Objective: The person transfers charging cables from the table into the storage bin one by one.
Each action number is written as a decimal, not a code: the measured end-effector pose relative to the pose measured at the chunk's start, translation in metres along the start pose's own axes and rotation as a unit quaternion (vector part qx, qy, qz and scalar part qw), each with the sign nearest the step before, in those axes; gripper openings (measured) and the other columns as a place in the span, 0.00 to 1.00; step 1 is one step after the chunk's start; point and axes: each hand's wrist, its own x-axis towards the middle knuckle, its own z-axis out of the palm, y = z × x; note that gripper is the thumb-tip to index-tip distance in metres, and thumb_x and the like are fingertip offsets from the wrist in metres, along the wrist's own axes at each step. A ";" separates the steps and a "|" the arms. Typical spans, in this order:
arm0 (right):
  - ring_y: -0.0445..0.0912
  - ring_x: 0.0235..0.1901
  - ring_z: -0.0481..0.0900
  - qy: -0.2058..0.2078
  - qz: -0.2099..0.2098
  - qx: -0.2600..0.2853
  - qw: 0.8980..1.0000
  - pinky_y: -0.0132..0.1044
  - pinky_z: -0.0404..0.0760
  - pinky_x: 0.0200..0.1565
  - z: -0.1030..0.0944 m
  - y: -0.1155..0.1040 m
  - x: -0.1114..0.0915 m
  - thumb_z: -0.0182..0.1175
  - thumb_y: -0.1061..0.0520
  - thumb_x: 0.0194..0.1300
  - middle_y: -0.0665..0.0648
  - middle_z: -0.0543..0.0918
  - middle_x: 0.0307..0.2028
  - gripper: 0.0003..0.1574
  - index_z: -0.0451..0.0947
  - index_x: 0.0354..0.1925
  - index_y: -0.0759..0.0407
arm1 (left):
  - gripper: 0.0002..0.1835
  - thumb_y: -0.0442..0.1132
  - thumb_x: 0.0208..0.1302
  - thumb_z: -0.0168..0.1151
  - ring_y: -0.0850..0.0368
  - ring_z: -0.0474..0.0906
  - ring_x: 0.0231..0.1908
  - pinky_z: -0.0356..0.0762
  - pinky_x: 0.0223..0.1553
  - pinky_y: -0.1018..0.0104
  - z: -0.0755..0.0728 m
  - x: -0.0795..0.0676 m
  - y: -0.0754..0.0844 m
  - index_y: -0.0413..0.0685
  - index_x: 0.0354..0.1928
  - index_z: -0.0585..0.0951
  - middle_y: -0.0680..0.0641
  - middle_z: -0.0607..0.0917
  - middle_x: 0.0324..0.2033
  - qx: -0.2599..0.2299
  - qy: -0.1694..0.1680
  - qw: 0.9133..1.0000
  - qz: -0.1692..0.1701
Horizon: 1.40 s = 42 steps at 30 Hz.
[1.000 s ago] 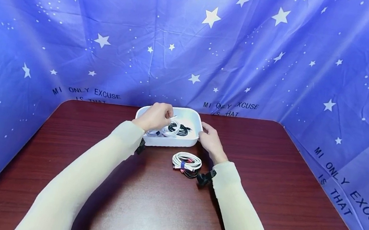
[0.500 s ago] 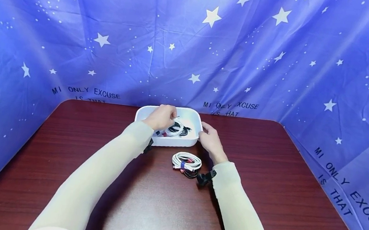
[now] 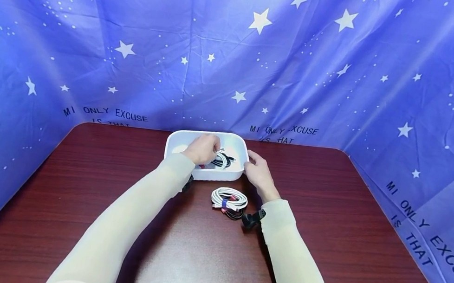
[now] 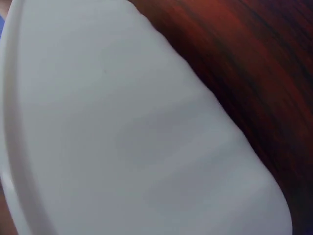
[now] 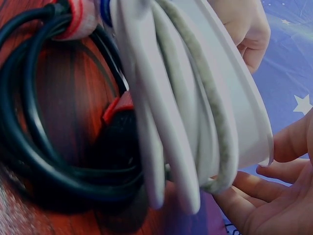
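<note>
My left hand (image 3: 204, 149) is inside the white plastic tray (image 3: 219, 174), its curled fingers pinching a coiled white cable (image 3: 221, 161); the fingertips are hidden. Beneath that coil, a black cable (image 3: 229, 161) partly shows on the tray floor. At the tray's right end, my right hand (image 3: 260, 174) grips the rim between thumb and fingers, as the right wrist view also shows. Only the outer wall of the tray (image 4: 122, 122) fills the left wrist view.
In front of the tray, a coiled white cable (image 3: 230, 199) with a blue tie lies over a black cable (image 5: 32, 112) with red ties. The brown wooden table (image 3: 180, 257) meets a blue star-patterned curtain (image 3: 216, 84) behind the tray.
The left hand has moved right within the tray, and the white coil has shifted right with it. My right hand and the tray have stayed in place.
</note>
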 end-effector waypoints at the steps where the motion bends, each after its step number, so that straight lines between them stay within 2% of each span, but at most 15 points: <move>1: 0.58 0.57 0.73 0.000 -0.002 0.002 1.000 0.44 0.74 0.56 0.000 0.000 0.000 0.43 0.67 0.62 0.70 0.72 0.59 0.36 0.58 0.69 0.66 | 0.10 0.28 0.50 0.57 0.53 0.78 0.36 0.75 0.43 0.61 0.001 0.000 0.000 0.43 0.35 0.81 0.48 0.83 0.34 0.003 0.000 1.000 0.002; 11: 0.59 0.56 0.73 -0.006 -0.009 0.007 1.000 0.45 0.74 0.55 0.001 0.001 0.001 0.42 0.67 0.61 0.71 0.72 0.59 0.36 0.58 0.69 0.68 | 0.08 0.28 0.52 0.58 0.53 0.74 0.36 0.73 0.44 0.61 0.007 -0.002 0.002 0.45 0.34 0.80 0.49 0.81 0.33 0.022 -0.021 1.000 0.007; 20: 0.58 0.57 0.72 -0.005 0.000 0.010 1.000 0.46 0.74 0.56 0.001 -0.002 -0.001 0.43 0.67 0.62 0.70 0.71 0.60 0.36 0.57 0.69 0.68 | 0.08 0.27 0.51 0.57 0.53 0.74 0.36 0.73 0.44 0.61 0.010 -0.002 0.001 0.46 0.32 0.80 0.49 0.80 0.32 0.024 -0.013 1.000 0.012; 31: 0.58 0.56 0.73 -0.005 -0.002 0.007 1.000 0.45 0.74 0.56 0.000 -0.001 0.000 0.43 0.67 0.61 0.70 0.72 0.59 0.37 0.57 0.70 0.67 | 0.09 0.27 0.56 0.54 0.54 0.75 0.37 0.74 0.46 0.62 0.004 -0.005 0.000 0.44 0.36 0.81 0.48 0.81 0.36 -0.001 -0.025 1.000 0.017; 42: 0.56 0.57 0.73 -0.004 0.001 0.008 1.000 0.44 0.74 0.56 0.001 0.002 0.002 0.43 0.67 0.62 0.69 0.71 0.60 0.36 0.57 0.70 0.67 | 0.07 0.27 0.56 0.55 0.55 0.75 0.36 0.74 0.44 0.64 0.003 -0.007 -0.001 0.44 0.34 0.80 0.48 0.81 0.33 -0.003 -0.026 0.999 0.032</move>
